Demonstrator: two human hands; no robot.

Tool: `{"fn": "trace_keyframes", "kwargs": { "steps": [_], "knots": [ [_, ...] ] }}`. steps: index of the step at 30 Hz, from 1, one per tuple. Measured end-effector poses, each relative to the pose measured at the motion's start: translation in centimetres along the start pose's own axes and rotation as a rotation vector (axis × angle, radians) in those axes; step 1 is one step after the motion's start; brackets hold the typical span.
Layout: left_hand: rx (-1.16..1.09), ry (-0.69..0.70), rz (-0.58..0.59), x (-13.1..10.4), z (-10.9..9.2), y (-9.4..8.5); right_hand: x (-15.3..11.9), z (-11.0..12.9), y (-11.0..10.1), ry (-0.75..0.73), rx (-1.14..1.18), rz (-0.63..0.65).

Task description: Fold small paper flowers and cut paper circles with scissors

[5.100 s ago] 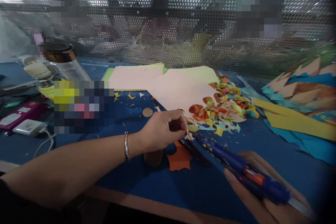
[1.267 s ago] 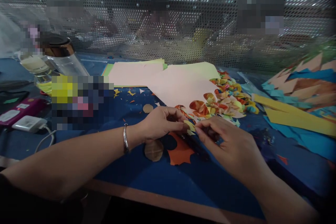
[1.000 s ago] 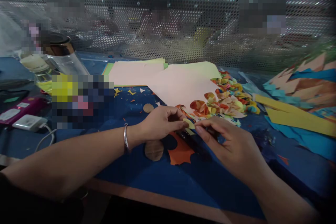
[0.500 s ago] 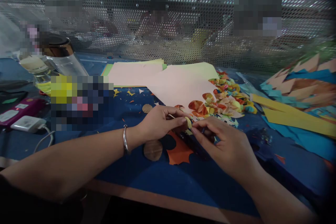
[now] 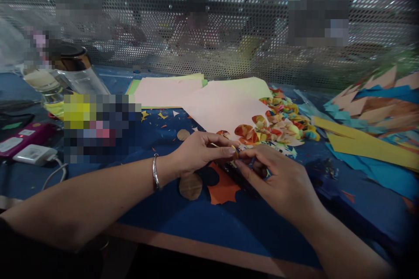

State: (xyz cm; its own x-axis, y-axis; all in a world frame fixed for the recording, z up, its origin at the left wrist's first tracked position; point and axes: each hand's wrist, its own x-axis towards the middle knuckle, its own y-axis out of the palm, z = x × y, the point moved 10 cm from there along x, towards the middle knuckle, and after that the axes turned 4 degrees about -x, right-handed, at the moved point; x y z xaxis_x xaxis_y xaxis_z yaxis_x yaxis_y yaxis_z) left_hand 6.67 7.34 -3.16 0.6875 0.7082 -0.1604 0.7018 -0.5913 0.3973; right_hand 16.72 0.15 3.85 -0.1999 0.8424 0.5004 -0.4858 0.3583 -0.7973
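Note:
Above the middle of the blue table, my left hand (image 5: 199, 153) and my right hand (image 5: 278, 176) meet at the fingertips. Between them is a small yellow piece of paper (image 5: 235, 152), mostly hidden by the fingers. The left thumb and fingers pinch it from one side, and the right thumb and index finger close on its other edge. Just beyond the hands lies a heap of small curled paper pieces (image 5: 262, 130) in orange, yellow and pink. Below them rest an orange paper scrap (image 5: 224, 189) with cut-out edges and a round brown disc (image 5: 190, 186).
Pale pink paper sheets (image 5: 222, 104) lie behind the hands. Yellow paper strips (image 5: 373, 146) and folded, pointed paper pieces (image 5: 369, 104) are at right. A tumbler (image 5: 81, 76), a purple power bank (image 5: 31, 139) and a white charger (image 5: 35, 153) stand left. A perforated metal screen (image 5: 229, 56) rises behind.
My right fingertips have moved slightly left, closer to the left ones. The yellow paper has turned or folded, and less of it shows. The surroundings look the same.

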Motion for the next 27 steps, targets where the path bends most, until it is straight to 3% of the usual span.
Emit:
{"fn": "trace_keyframes", "kwargs": {
  "steps": [11,27],
  "knots": [
    [-0.084,0.001,0.007,0.06,-0.45,0.16,-0.1,0.26,-0.28,-0.034,-0.035,-0.031],
    [-0.003,0.059,0.039,0.04,-0.75,0.35,0.07,-0.08,-0.52,0.009,-0.012,-0.032]
  ]
}}
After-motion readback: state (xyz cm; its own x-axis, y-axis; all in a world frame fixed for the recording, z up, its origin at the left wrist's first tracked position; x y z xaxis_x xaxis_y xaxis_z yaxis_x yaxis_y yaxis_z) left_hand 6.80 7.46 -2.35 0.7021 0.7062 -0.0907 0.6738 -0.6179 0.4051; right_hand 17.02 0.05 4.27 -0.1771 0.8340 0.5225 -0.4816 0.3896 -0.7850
